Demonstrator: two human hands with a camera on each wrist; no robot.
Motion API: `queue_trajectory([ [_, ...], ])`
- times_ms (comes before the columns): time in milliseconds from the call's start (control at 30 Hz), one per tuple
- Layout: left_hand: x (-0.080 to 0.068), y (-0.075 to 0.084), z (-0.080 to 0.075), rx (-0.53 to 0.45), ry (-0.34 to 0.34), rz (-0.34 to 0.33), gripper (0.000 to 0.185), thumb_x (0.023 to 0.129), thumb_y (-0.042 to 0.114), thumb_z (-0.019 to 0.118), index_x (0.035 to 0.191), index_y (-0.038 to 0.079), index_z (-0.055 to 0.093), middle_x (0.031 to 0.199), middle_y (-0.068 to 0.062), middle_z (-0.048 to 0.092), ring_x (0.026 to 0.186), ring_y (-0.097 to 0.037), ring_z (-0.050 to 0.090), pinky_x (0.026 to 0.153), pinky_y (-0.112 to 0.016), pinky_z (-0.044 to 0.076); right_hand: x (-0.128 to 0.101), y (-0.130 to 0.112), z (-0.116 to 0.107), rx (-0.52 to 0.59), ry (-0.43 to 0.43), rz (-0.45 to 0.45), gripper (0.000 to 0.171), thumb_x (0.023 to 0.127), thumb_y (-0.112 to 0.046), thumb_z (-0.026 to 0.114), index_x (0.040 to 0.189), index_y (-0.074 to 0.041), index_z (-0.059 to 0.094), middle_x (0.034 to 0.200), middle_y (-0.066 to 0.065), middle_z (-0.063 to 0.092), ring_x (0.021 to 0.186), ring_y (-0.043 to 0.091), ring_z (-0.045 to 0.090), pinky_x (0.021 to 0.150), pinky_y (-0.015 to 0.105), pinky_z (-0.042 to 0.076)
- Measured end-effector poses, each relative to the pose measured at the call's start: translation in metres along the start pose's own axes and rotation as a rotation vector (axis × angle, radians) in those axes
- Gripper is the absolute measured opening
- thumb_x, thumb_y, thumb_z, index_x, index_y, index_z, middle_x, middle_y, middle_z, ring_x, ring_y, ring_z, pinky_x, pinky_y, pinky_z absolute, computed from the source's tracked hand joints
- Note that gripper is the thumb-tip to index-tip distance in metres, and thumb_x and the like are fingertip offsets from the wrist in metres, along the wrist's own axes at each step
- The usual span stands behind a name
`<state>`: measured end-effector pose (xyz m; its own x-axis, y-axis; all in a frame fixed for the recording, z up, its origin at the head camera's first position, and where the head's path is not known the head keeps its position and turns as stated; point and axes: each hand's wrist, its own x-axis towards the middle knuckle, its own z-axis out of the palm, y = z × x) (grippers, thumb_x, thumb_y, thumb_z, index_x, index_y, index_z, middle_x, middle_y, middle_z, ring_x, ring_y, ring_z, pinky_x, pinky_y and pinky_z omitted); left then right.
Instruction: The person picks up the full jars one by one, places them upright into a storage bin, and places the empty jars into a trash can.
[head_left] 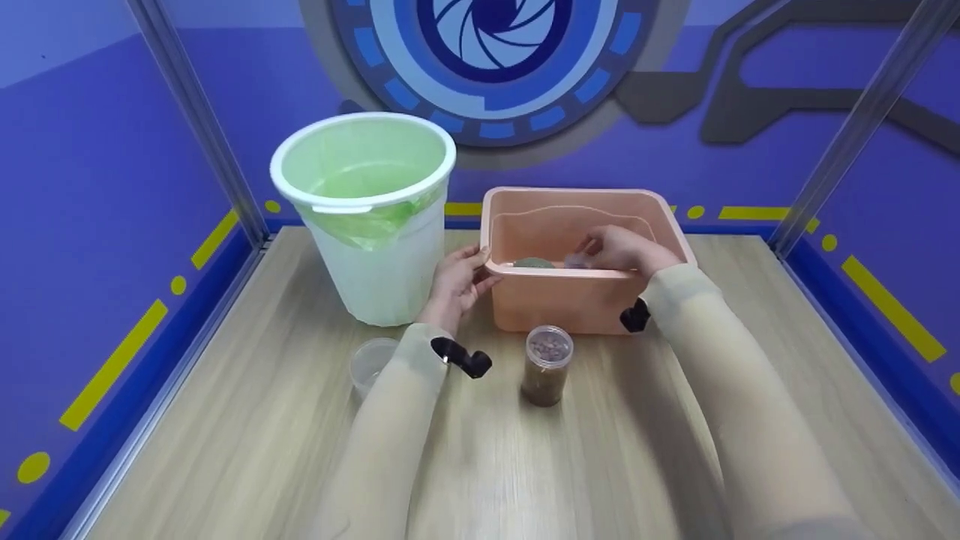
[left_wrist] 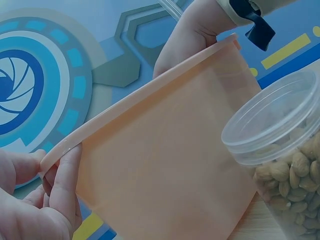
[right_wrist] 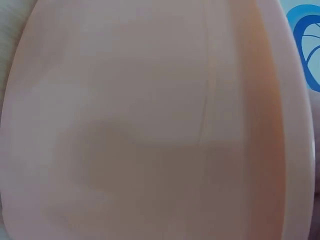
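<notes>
A pink plastic bin (head_left: 566,304) stands in front of me. My left hand (head_left: 456,283) grips its front left corner, thumb and fingers on either side of the rim (left_wrist: 107,120). My right hand (head_left: 619,247) reaches over the front rim into the bin, fingers bent around a small clear, faintly purple thing (head_left: 577,260); its kind cannot be made out. Beside that, a rounded green thing (head_left: 534,262) shows just above the rim. The right wrist view is filled by the bin's wall (right_wrist: 130,100), which hides most of that hand.
A clear jar of almonds (head_left: 546,367) stands on the wooden table (head_left: 495,480) before the bin. An uncovered clear plastic container (head_left: 371,360) is partly behind my left forearm. Left of the bin rises a tall white bucket (head_left: 382,277) with a green liner.
</notes>
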<state>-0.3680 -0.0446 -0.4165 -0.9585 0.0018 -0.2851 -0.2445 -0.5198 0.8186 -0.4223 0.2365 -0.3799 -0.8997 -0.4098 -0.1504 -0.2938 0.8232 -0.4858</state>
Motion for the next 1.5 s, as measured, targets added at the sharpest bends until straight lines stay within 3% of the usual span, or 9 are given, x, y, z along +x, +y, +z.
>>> queue_trajectory([
  [400, 0.0, -0.001, 0.0, -0.017, -0.002, -0.004, 0.039, 0.104, 0.008, 0.059, 0.142, -0.003, 0.055, 0.11, -0.016, 0.063, 0.084, -0.019, 0.065, 0.065, -0.025, 0.065, -0.005, 0.0, -0.003, 0.066, 0.007, 0.017, 0.041, 0.095, -0.015, 0.071, 0.133, -0.002, 0.062, 0.134, 0.022, 0.066, 0.125, 0.038, 0.062, 0.11, 0.052, 0.051],
  [600, -0.001, 0.0, -0.001, -0.011, -0.002, -0.011, 0.041, 0.104, 0.008, 0.059, 0.144, -0.002, 0.054, 0.112, -0.016, 0.063, 0.085, -0.019, 0.066, 0.065, -0.024, 0.065, -0.027, -0.015, -0.017, 0.274, 0.204, -0.086, 0.05, 0.091, -0.003, 0.074, 0.138, -0.002, 0.059, 0.143, 0.022, 0.061, 0.131, 0.041, 0.059, 0.111, 0.053, 0.053],
  [767, -0.002, 0.001, 0.0, -0.011, -0.005, -0.009, 0.04, 0.104, 0.008, 0.059, 0.143, -0.002, 0.055, 0.109, -0.015, 0.063, 0.083, -0.018, 0.066, 0.065, -0.024, 0.065, -0.063, -0.038, -0.021, 0.495, 0.347, -0.265, 0.044, 0.096, -0.014, 0.073, 0.137, -0.003, 0.06, 0.137, 0.013, 0.067, 0.128, 0.031, 0.064, 0.101, 0.028, 0.059],
  [867, -0.002, 0.001, 0.0, -0.012, -0.005, -0.001, 0.039, 0.104, 0.008, 0.059, 0.141, -0.003, 0.056, 0.108, -0.014, 0.063, 0.082, -0.018, 0.065, 0.064, -0.024, 0.065, -0.08, -0.044, -0.005, 0.683, 0.283, -0.433, 0.046, 0.097, -0.003, 0.068, 0.139, 0.007, 0.053, 0.135, 0.013, 0.068, 0.127, 0.029, 0.065, 0.098, 0.024, 0.06],
  [933, -0.003, 0.0, 0.0, -0.015, -0.008, 0.002, 0.039, 0.104, 0.008, 0.059, 0.141, -0.003, 0.055, 0.109, -0.014, 0.063, 0.082, -0.018, 0.065, 0.064, -0.024, 0.065, -0.089, -0.042, 0.015, 0.796, 0.184, -0.541, 0.05, 0.095, 0.007, 0.065, 0.141, 0.011, 0.048, 0.138, 0.017, 0.066, 0.128, 0.033, 0.063, 0.102, 0.032, 0.059],
  [1033, -0.003, 0.0, 0.0, -0.021, -0.003, 0.001, 0.038, 0.104, 0.007, 0.059, 0.141, -0.003, 0.056, 0.112, -0.016, 0.064, 0.082, -0.018, 0.066, 0.065, -0.025, 0.065, -0.095, -0.035, 0.049, 0.845, 0.035, -0.619, 0.062, 0.089, 0.012, 0.068, 0.146, 0.01, 0.042, 0.148, 0.025, 0.056, 0.136, 0.04, 0.056, 0.111, 0.045, 0.053],
  [1133, -0.002, 0.0, -0.001, -0.019, 0.001, -0.003, 0.039, 0.104, 0.007, 0.059, 0.142, -0.002, 0.056, 0.119, -0.019, 0.064, 0.084, -0.018, 0.067, 0.066, -0.025, 0.065, -0.096, -0.026, 0.085, 0.805, -0.051, -0.575, 0.079, 0.084, 0.009, 0.075, 0.153, 0.004, 0.037, 0.156, 0.03, 0.044, 0.142, 0.044, 0.047, 0.119, 0.047, 0.046],
  [1267, -0.002, 0.001, -0.001, -0.01, 0.0, -0.009, 0.04, 0.104, 0.008, 0.058, 0.143, -0.001, 0.055, 0.128, -0.021, 0.064, 0.086, -0.019, 0.067, 0.068, -0.025, 0.066, -0.094, -0.018, 0.12, 0.701, -0.074, -0.425, 0.085, 0.08, 0.0, 0.085, 0.153, -0.004, 0.04, 0.155, 0.023, 0.048, 0.14, 0.038, 0.05, 0.114, 0.034, 0.05],
  [1500, -0.002, 0.001, 0.0, -0.003, -0.004, -0.005, 0.04, 0.104, 0.008, 0.059, 0.143, -0.001, 0.055, 0.127, -0.021, 0.063, 0.088, -0.019, 0.066, 0.069, -0.025, 0.066, -0.091, -0.013, 0.137, 0.626, -0.014, -0.345, 0.075, 0.078, -0.01, 0.09, 0.143, -0.016, 0.052, 0.144, 0.011, 0.059, 0.13, 0.032, 0.056, 0.104, 0.024, 0.052],
])
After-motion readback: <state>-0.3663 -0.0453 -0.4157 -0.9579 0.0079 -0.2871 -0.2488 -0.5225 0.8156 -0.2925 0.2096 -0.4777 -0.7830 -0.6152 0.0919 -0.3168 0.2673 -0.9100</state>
